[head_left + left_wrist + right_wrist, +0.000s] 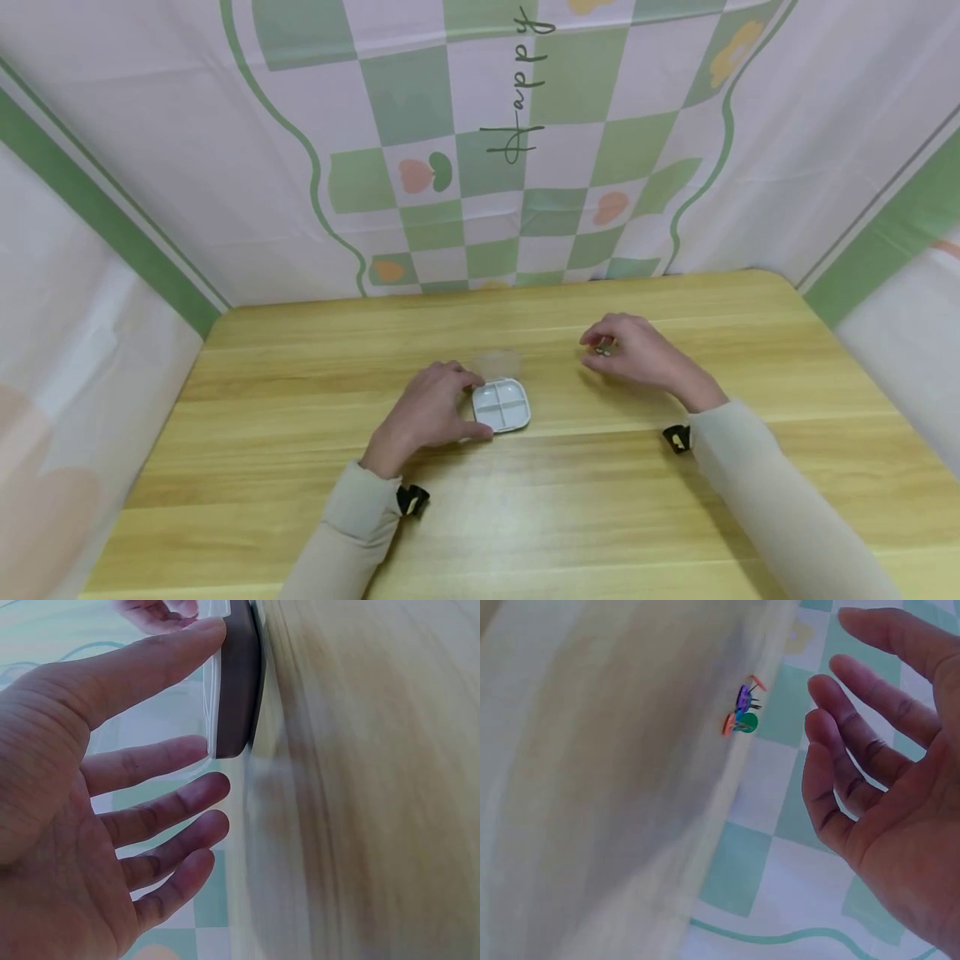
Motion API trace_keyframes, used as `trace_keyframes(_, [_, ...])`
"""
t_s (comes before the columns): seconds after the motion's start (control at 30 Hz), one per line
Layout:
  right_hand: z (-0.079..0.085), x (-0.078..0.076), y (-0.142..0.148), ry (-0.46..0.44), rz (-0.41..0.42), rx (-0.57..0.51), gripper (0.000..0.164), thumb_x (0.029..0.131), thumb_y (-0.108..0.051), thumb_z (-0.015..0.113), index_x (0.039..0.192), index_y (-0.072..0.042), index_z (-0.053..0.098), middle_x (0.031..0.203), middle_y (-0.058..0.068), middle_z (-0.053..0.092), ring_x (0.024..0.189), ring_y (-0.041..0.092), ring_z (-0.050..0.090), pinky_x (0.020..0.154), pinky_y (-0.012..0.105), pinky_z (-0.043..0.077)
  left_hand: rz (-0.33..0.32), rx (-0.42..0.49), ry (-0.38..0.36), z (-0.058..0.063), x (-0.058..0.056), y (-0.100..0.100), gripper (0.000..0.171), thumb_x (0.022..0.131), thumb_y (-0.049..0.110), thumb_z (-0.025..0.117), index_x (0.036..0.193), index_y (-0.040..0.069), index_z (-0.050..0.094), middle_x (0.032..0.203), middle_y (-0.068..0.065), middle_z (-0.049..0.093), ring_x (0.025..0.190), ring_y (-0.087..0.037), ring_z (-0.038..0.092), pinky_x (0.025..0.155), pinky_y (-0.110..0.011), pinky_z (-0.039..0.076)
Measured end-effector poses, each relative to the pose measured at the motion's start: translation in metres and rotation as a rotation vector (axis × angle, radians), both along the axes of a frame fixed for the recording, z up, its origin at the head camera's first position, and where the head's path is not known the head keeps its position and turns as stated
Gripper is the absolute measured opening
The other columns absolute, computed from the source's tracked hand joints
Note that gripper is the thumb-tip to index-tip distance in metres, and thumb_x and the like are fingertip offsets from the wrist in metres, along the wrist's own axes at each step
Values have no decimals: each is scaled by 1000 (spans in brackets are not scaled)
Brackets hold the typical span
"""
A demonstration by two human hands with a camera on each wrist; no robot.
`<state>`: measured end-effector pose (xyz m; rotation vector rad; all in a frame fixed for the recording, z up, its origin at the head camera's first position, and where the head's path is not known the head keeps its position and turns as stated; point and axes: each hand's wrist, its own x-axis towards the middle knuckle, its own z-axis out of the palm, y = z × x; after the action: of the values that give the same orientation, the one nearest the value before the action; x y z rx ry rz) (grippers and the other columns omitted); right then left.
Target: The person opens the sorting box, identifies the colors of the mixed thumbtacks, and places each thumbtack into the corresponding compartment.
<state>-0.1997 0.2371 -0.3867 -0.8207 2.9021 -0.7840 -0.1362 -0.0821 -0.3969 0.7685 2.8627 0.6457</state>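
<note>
A small square box (501,406) with four white compartments and a dark outer side lies on the wooden table. Its clear lid (497,363) appears swung open at the back. My left hand (430,408) holds the box by its left part, thumb at the near edge and index finger at the far corner; the other fingers (196,793) are spread apart. To the right, my right hand (633,350) hovers over a little cluster of coloured thumbtacks (742,709), orange, purple, blue and green. Its fingers are relaxed and bent, apart from the tacks, which it partly hides in the head view.
The wooden table (315,350) runs back to a hanging cloth (487,208) with green and white checks. Similar cloth hangs at both sides. A black strap piece (412,500) sits at the left wrist, another (677,438) at the right.
</note>
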Motion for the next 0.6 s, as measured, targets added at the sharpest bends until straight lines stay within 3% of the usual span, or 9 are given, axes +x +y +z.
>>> trace_keyframes(0.33, [-5, 0, 12, 22, -72, 90, 21, 77, -26, 71, 95, -16, 68, 90, 1, 60, 86, 21, 54, 76, 38, 41, 48, -17, -9, 0, -2, -1, 67, 69, 52, 73, 122, 12, 58, 117, -3, 54, 104, -21, 46, 87, -37, 37])
trace_keyframes(0.6, [-4, -1, 17, 24, -107, 120, 25, 77, -27, 71, 97, -13, 67, 91, 3, 59, 87, 23, 53, 76, 41, 41, 60, -2, -43, -2, -1, -1, 69, 71, 50, 72, 126, 13, 54, 124, -4, 51, 110, -22, 46, 90, -39, 38])
